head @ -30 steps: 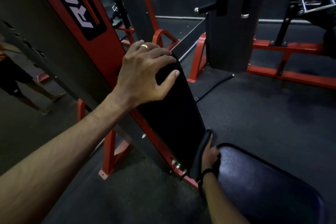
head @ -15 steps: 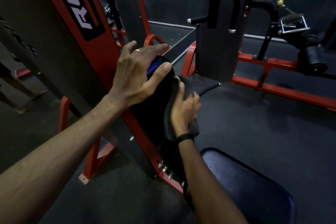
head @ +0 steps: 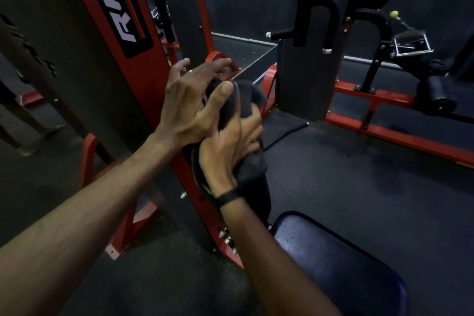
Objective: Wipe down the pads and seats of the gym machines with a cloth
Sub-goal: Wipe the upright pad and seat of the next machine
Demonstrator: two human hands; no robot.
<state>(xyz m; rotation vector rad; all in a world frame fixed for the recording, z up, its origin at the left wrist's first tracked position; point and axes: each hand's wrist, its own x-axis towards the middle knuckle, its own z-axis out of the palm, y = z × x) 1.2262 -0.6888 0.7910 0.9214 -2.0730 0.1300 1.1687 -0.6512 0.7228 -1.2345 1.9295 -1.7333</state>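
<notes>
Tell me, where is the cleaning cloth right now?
In the head view, the dark cloth sits mid-frame, gripped by the right hand against the upper back pad, just right of the left hand.

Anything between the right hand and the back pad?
Yes: the dark cloth, gripped by the right hand against the back pad, in the head view.
</notes>
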